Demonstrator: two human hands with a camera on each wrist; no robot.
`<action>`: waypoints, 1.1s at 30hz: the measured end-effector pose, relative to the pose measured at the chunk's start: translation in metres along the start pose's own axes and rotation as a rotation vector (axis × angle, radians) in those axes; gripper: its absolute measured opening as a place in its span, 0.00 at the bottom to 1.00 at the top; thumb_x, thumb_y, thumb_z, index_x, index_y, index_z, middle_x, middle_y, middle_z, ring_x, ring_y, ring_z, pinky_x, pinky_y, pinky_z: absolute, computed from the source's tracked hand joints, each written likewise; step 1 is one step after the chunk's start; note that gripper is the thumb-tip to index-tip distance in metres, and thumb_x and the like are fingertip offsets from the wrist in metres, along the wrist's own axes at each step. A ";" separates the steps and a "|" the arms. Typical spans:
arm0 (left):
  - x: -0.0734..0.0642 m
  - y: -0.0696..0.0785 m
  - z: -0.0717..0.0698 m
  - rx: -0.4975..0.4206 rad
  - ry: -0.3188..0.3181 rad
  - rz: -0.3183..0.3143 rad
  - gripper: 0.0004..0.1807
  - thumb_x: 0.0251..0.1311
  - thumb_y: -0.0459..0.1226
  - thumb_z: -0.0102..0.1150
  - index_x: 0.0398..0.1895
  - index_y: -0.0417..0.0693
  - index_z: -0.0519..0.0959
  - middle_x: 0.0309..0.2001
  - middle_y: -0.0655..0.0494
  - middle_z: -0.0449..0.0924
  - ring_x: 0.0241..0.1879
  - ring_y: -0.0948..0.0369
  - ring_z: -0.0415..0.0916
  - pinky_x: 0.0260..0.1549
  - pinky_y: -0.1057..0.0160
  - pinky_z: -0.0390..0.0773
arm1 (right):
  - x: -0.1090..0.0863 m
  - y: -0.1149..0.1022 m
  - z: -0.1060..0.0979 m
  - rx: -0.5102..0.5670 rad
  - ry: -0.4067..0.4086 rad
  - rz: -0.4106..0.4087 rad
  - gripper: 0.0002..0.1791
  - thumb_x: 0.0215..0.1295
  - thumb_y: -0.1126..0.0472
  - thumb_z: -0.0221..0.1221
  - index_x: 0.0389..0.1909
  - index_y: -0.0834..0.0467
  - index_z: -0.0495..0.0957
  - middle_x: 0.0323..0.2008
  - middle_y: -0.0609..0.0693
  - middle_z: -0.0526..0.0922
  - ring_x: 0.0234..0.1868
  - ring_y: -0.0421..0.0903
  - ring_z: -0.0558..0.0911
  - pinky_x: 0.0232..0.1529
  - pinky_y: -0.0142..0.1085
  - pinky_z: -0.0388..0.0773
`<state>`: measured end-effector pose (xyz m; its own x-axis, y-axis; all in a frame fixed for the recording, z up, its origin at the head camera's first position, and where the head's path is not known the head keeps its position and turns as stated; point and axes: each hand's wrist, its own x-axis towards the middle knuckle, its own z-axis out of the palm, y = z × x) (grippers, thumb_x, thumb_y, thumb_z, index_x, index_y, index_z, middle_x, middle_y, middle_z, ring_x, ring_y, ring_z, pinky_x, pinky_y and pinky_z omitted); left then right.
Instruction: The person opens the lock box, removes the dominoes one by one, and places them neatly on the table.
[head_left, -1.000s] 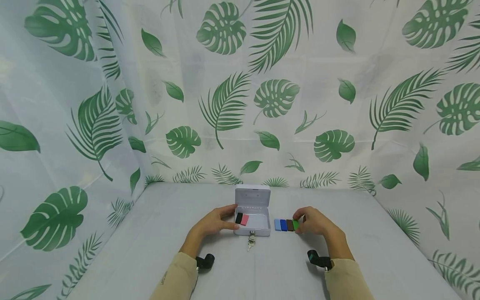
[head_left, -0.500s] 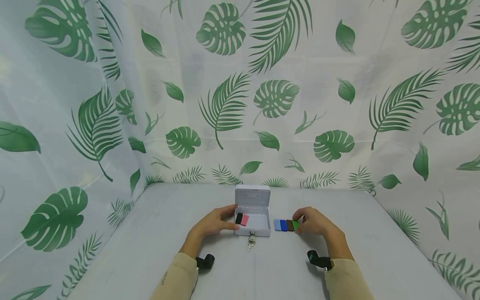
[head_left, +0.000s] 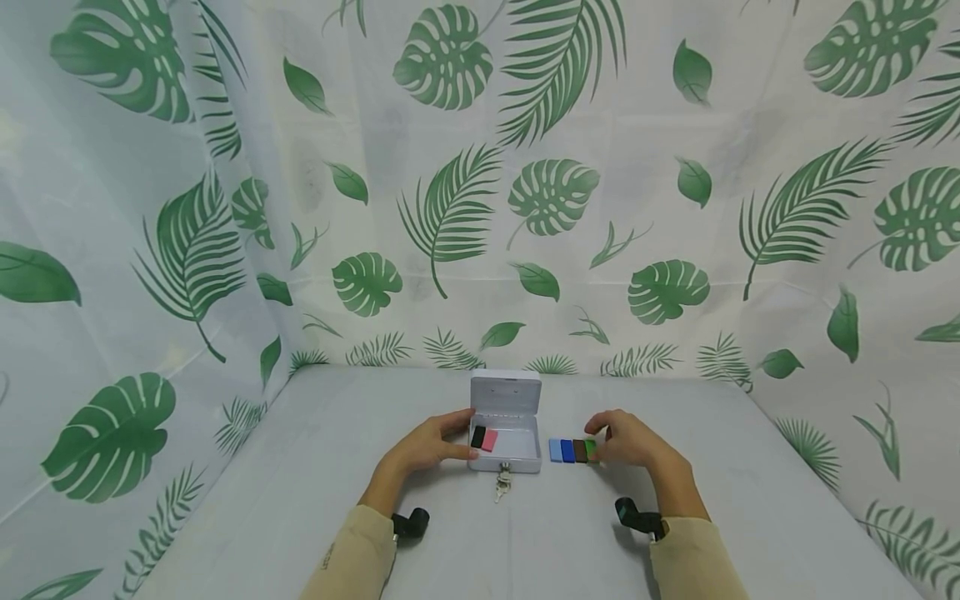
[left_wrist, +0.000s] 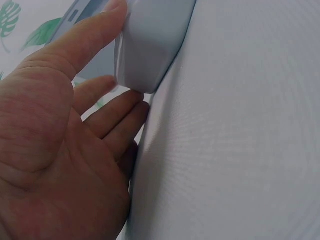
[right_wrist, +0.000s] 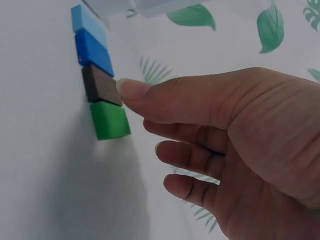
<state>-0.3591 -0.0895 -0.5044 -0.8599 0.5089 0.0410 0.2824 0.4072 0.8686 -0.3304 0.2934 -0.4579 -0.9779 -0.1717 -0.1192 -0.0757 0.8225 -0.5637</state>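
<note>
A small pale metal cash box [head_left: 517, 466] stands with its lid raised, holding a black block [head_left: 477, 437] and a pink block [head_left: 489, 440] at the left. My left hand [head_left: 423, 443] rests against its left side, thumb and fingers mostly straight, as the left wrist view [left_wrist: 55, 145] shows. To the box's right lies a row: light blue block [head_left: 555, 450], dark blue block [head_left: 567, 451], brown block [right_wrist: 102, 86] and green block [right_wrist: 111, 121]. My right hand [head_left: 630, 442] hovers beside the green end, fingers relaxed, holding nothing.
Keys [head_left: 502, 483] hang from the lock at the box's front. A white cloth covers the table [head_left: 480, 550]. Leaf-patterned curtains [head_left: 465, 208] stand behind and at both sides.
My right hand has come off the green block, its fingers lifting and spreading slightly. The left hand and the box have stayed put.
</note>
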 end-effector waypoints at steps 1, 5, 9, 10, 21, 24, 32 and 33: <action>0.000 0.000 0.000 0.001 -0.001 0.000 0.49 0.56 0.51 0.78 0.79 0.54 0.66 0.77 0.55 0.69 0.78 0.53 0.63 0.79 0.46 0.57 | 0.000 -0.002 -0.001 -0.001 0.000 -0.012 0.23 0.56 0.63 0.75 0.54 0.61 0.84 0.43 0.54 0.84 0.39 0.49 0.78 0.38 0.41 0.79; 0.000 0.000 0.000 0.002 -0.002 0.008 0.48 0.56 0.50 0.78 0.79 0.53 0.66 0.77 0.54 0.69 0.78 0.52 0.63 0.79 0.44 0.57 | -0.002 -0.009 -0.004 -0.010 0.017 -0.049 0.21 0.63 0.60 0.71 0.56 0.62 0.83 0.45 0.54 0.85 0.41 0.48 0.78 0.41 0.42 0.81; 0.000 0.000 0.000 0.002 -0.002 0.012 0.48 0.57 0.50 0.78 0.79 0.52 0.66 0.76 0.54 0.69 0.78 0.52 0.63 0.79 0.44 0.57 | -0.004 -0.019 -0.005 -0.020 0.052 -0.076 0.19 0.67 0.60 0.69 0.57 0.62 0.83 0.46 0.53 0.85 0.43 0.48 0.78 0.43 0.42 0.82; 0.000 0.001 0.000 0.003 -0.001 0.008 0.48 0.56 0.50 0.78 0.79 0.53 0.66 0.76 0.54 0.69 0.78 0.52 0.63 0.79 0.44 0.57 | -0.004 -0.021 -0.005 -0.019 0.058 -0.085 0.19 0.67 0.61 0.68 0.56 0.62 0.83 0.46 0.53 0.85 0.43 0.48 0.78 0.43 0.42 0.82; -0.001 0.003 0.000 0.003 -0.001 -0.001 0.48 0.56 0.50 0.78 0.79 0.54 0.66 0.77 0.55 0.68 0.79 0.54 0.62 0.79 0.45 0.57 | 0.002 -0.033 0.001 -0.065 0.157 -0.214 0.16 0.72 0.62 0.63 0.58 0.62 0.82 0.53 0.59 0.85 0.42 0.46 0.77 0.41 0.38 0.79; -0.001 0.002 -0.001 0.002 -0.004 0.005 0.48 0.56 0.49 0.78 0.79 0.53 0.66 0.77 0.55 0.68 0.78 0.53 0.63 0.79 0.45 0.57 | 0.003 -0.037 0.003 -0.055 0.171 -0.216 0.16 0.72 0.62 0.63 0.58 0.61 0.81 0.53 0.59 0.85 0.43 0.47 0.78 0.42 0.38 0.79; -0.001 0.001 -0.001 -0.015 -0.004 0.011 0.48 0.56 0.49 0.78 0.79 0.52 0.66 0.77 0.51 0.68 0.78 0.50 0.63 0.79 0.43 0.57 | 0.007 -0.051 0.014 -0.056 0.217 -0.265 0.16 0.73 0.60 0.62 0.59 0.60 0.81 0.56 0.58 0.85 0.46 0.48 0.79 0.45 0.42 0.81; -0.001 0.001 -0.001 -0.013 -0.003 0.010 0.48 0.56 0.49 0.78 0.79 0.52 0.66 0.77 0.51 0.68 0.78 0.50 0.63 0.79 0.43 0.57 | 0.008 -0.052 0.015 -0.063 0.220 -0.268 0.16 0.73 0.60 0.62 0.59 0.60 0.82 0.56 0.58 0.85 0.46 0.48 0.79 0.45 0.42 0.81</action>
<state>-0.3584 -0.0901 -0.5035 -0.8557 0.5153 0.0483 0.2854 0.3919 0.8746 -0.3311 0.2409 -0.4421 -0.9397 -0.2704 0.2093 -0.3404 0.7970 -0.4989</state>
